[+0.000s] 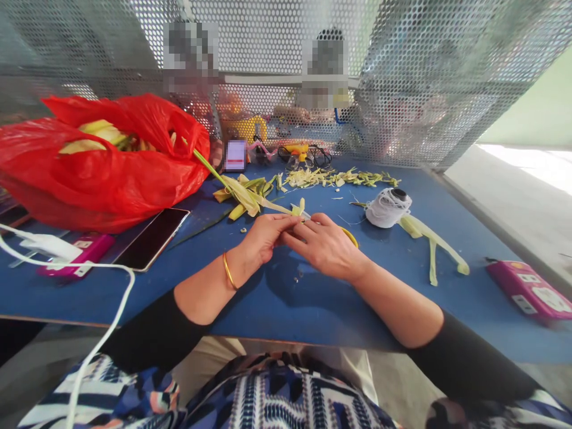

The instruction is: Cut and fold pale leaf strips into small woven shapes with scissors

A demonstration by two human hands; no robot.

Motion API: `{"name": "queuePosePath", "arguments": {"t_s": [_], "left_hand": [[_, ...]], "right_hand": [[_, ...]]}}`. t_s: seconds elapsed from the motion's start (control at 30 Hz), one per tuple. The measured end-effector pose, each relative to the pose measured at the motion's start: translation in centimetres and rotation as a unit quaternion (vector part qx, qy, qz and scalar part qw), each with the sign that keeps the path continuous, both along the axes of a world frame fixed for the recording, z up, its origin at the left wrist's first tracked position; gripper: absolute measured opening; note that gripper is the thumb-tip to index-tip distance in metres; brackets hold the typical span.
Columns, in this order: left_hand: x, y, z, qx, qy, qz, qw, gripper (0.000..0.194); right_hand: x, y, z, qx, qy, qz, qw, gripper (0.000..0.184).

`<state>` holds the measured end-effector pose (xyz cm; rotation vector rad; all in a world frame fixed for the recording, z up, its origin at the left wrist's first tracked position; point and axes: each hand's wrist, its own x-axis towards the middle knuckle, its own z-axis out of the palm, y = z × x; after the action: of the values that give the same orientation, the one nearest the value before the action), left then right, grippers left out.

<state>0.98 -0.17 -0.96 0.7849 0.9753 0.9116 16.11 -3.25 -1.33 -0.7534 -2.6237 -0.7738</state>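
Note:
My left hand [268, 235], with a gold bangle at the wrist, pinches a pale corn husk strip [298, 207] over the blue table. My right hand [324, 245] meets it there, its fingers closed around the same small piece. Fingertips hide most of what is between them. A yellow loop [351, 236], like a scissors handle, shows just beyond my right hand; I cannot tell whether the hand touches it. Longer husk leaves [243, 193] lie beyond my left hand. A spool of white thread [388, 207] stands to the right, beside another husk piece [431, 235].
A red plastic bag [147, 179] of husks fills the left. Near it lie a phone [154, 241], a magenta box [78, 256] and a white cable [127, 292]. Husk scraps [335, 177] line the back before a perforated metal screen [402, 107]. Another magenta box [531, 289] sits right.

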Motion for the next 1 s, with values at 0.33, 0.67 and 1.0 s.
{"name": "queuePosePath", "arguments": {"t_s": [0.33, 0.67, 1.0], "left_hand": [[-0.2, 0.0, 0.1, 0.086, 0.082, 0.028, 0.993, 0.024], [0.0, -0.2, -0.3, 0.101, 0.025, 0.056, 0.993, 0.026], [-0.1, -0.3, 0.3, 0.112, 0.017, 0.019, 0.993, 0.027]], "right_hand": [[-0.3, -0.2, -0.3, -0.031, 0.104, -0.022, 0.994, 0.033], [-1.3, -0.6, -1.0, -0.302, 0.351, -0.223, 0.858, 0.025], [-1.7, -0.6, -1.2, -0.381, 0.45, -0.189, 0.785, 0.031]]}}
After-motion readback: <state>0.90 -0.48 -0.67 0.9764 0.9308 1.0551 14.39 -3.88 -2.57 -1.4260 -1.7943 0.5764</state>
